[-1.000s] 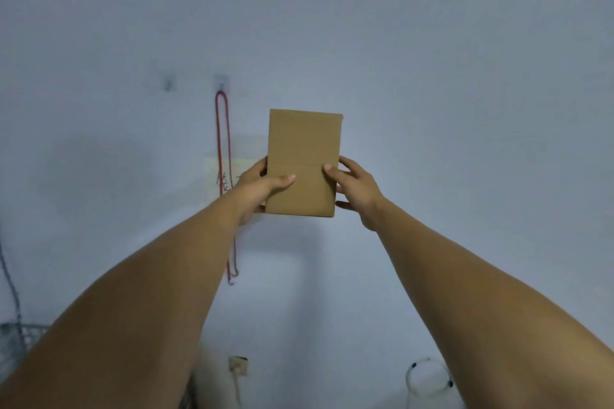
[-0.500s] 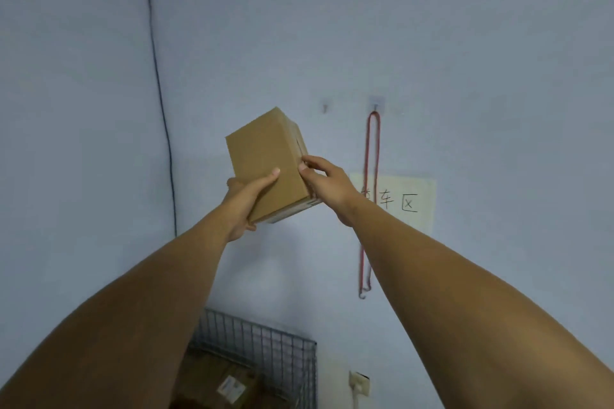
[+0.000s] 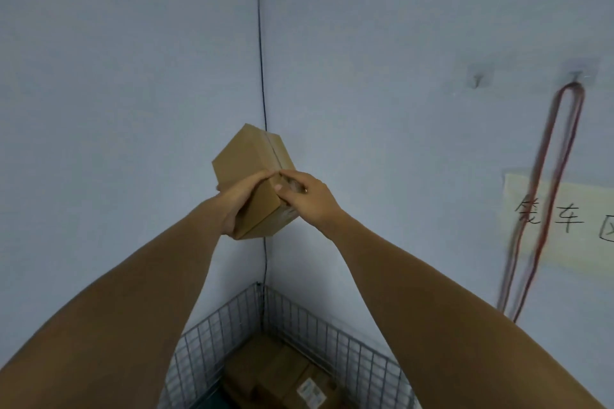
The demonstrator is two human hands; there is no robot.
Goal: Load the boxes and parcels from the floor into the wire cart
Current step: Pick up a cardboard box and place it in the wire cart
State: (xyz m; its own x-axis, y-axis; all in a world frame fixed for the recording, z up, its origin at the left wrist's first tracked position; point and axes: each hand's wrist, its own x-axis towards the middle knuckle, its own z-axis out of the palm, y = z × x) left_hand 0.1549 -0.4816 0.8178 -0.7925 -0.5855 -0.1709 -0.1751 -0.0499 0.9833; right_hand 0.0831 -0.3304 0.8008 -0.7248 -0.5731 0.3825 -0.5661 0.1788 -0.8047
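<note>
Left hand (image 3: 237, 206), right hand (image 3: 307, 197) both grip cardboard box (image 3: 247, 169) — tilted, above wire cart (image 3: 299, 319).

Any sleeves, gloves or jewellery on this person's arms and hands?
No gloves, watch or wristband on the left hand or right hand. The left forearm and right forearm are uncovered to the frame edge; no sleeve shows. Rings: cannot tell.

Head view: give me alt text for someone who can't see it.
The left hand and right hand grip a small tilted cardboard box at arm's length, with a wire cart below it holding other boxes. On the wall to the right, a red cord hangs over a handwritten sign.
</note>
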